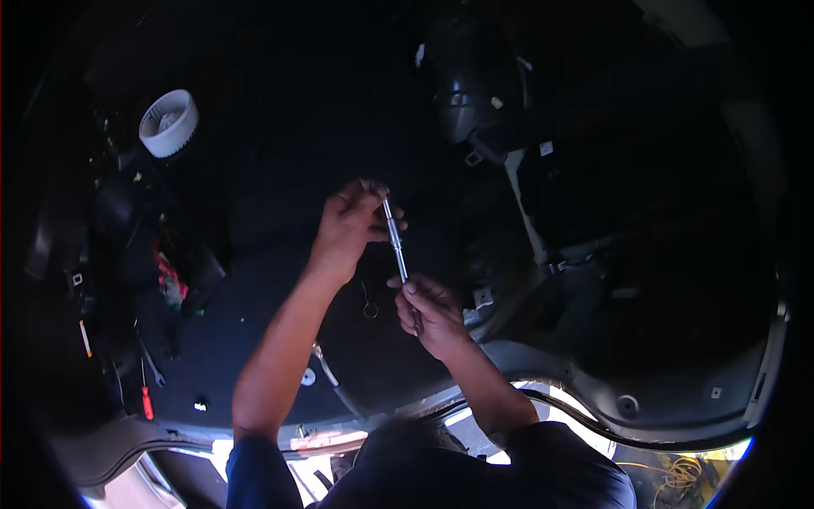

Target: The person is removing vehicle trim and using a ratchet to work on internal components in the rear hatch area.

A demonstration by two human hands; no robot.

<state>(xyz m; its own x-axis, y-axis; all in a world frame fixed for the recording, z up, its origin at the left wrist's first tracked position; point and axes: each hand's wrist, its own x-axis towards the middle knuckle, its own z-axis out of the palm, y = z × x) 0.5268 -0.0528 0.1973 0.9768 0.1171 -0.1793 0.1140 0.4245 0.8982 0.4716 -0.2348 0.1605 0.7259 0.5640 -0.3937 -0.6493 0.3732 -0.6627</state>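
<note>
In the head view I hold a slim chrome metal rod (394, 233), like an extension bar, at a slant over the dark floor. My left hand (346, 225) has its fingertips on the upper end of the rod. My right hand (428, 314) is wrapped round its lower end, with the thumb along it. Just below and between the hands a small wire ring (370, 310) lies on the dark surface.
A white fan wheel (168, 123), red rags or parts (170, 276), a wrench (157, 373) and a red-handled screwdriver (147, 403) lie at left. Dark trim with belt fittings (475, 153) is at right. A door sill (610, 407) runs along the lower edge, with yellow cable (678, 475) outside.
</note>
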